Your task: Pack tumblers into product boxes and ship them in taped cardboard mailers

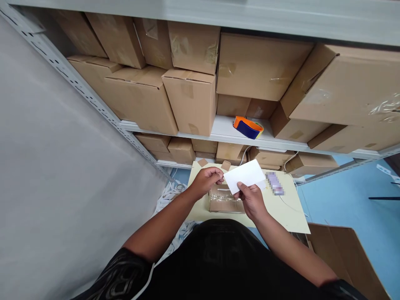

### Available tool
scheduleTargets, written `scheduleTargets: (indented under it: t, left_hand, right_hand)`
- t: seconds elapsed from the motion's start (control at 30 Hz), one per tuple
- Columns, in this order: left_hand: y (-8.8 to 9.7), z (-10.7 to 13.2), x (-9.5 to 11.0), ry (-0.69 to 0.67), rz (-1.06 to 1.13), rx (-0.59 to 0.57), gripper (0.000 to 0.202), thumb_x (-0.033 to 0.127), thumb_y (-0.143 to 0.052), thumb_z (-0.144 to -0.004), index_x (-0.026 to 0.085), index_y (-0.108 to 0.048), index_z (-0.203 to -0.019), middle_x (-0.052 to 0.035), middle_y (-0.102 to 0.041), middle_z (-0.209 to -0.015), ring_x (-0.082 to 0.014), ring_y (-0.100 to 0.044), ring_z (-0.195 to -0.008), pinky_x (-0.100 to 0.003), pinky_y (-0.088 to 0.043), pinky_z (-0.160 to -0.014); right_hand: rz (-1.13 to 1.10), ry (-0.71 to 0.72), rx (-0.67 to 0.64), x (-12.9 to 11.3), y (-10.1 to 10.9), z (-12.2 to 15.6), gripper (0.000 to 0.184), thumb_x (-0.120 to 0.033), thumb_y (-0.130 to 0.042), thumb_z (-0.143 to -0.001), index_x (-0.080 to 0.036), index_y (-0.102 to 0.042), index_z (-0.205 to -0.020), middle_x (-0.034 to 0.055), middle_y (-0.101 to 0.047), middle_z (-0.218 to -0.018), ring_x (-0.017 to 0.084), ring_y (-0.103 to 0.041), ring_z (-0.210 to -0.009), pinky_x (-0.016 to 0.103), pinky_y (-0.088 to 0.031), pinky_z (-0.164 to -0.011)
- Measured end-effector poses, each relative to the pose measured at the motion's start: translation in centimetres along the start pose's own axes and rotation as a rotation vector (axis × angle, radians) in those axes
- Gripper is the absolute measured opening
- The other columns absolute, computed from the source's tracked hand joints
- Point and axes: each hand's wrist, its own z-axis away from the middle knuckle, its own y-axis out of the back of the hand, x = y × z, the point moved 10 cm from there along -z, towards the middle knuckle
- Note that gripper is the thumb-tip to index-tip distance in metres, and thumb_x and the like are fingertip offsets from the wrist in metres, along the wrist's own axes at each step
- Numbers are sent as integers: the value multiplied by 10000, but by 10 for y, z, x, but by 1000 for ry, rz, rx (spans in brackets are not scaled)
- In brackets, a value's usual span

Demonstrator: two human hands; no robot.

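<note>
My right hand (252,201) grips a blank white sheet of paper (245,174) by its near edge, thumb on top and fingers underneath. Just left of the sheet, my left hand (206,182) is closed in a pinch close to the sheet's left corner; whatever may be between its fingertips is too small to make out. Below both hands a small cardboard box (222,205) with shiny clear tape across its top lies on the pale yellow table (284,212). The sheet and my right hand cover part of this box.
A blurred-out purple item (275,183) lies on the table's right side with a thin cable. Beyond the table, a metal shelf (223,128) carries many cardboard boxes (189,98) and an orange-and-blue band (248,127). White scraps (168,196) cover the floor at left; a large brown carton (343,258) stands at right.
</note>
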Motion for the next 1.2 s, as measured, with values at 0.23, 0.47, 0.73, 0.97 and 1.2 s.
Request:
scheduleTargets:
  t: [0.23,0.47,0.73,0.97,1.2]
  left_hand:
    - [-12,3,-12,52,-16,-42,402,554,-708,-820,155,-712,-776,-49,-688,-701,-154,-626,-651,-295,-509,-679]
    - [-48,11,-39,295,174,-260,478,598,-743,-789,122,-716,-810,-65,-679,-703,-153,-616,-624,-294,-499,-648]
    - [-48,9,-22,91,127,-48,260,388,-773,-766,151,-666,-749,19,-586,-624,-105,-519,-593,-244,-422,-620]
    - [-51,17,-3,-96,-31,7,296,453,-714,-864,162,-659,-849,7,-629,-719,-139,-580,-700,-270,-467,-698]
    - [-53,19,14,-118,14,-54,262,420,-688,-869,159,-685,-838,-25,-678,-763,-157,-618,-730,-294,-509,-729]
  right_hand:
    - [222,219,-40,-25,23,4,294,-477,-770,-846,-191,-783,-908,54,-728,-818,199,-660,-735,342,-551,-719]
    - [403,497,-329,-69,15,-1,260,-496,-777,-843,-304,-827,-1011,70,-690,-1087,254,-660,-1053,382,-548,-920]
    - [211,190,-199,-11,28,0,601,-563,-816,-760,-302,-694,-1287,61,-724,-1219,316,-655,-1150,489,-531,-1014]
    - [65,169,-171,-14,17,17,559,-579,-785,-790,-226,-699,-1215,86,-763,-1032,304,-693,-1006,480,-547,-944]
    - [-81,144,-24,-37,25,19,449,-417,-819,-783,-196,-689,-1151,80,-755,-1051,250,-682,-845,347,-555,-635]
